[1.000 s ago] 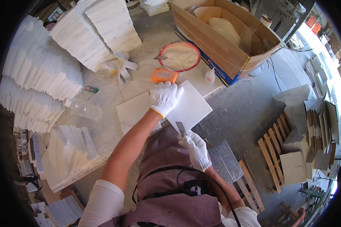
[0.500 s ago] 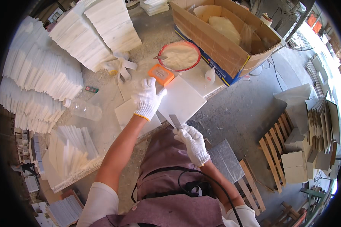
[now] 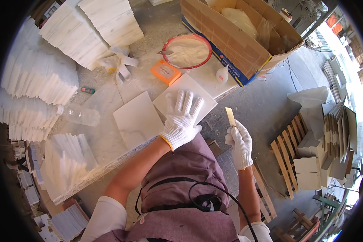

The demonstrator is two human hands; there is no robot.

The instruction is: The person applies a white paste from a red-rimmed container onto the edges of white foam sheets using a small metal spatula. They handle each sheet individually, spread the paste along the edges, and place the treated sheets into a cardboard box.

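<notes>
My left hand [image 3: 181, 119], in a white knit glove, lies with fingers spread on a square white tile [image 3: 199, 96] at the table's front edge. Its thumb points right, past the tile's near edge. Off to the right, clear of the table, my gloved right hand [image 3: 241, 146] grips a small flat metal scraper blade [image 3: 230, 116], held upright and catching yellowish light. A second white tile [image 3: 138, 117] lies left of the first. Just beyond the tiles sits an orange block with a printed top [image 3: 165, 72]. Behind it stands a red-rimmed bowl [image 3: 210, 54] of whitish powder, a small trowel-like tool on its rim.
Stacks of white tiles [image 3: 40, 72] crowd the table's left and back. A clear plastic bottle [image 3: 82, 115] lies before them. A white squeeze bottle [image 3: 222, 74] stands by a large cardboard box [image 3: 230, 40]. Wooden pallets [image 3: 285, 161] and cartons [image 3: 308, 171] are on the floor at right.
My left hand has come back from near the orange block and spread flat on the tile. My right hand has swung rightward with the scraper blade, away from the tile's edge.
</notes>
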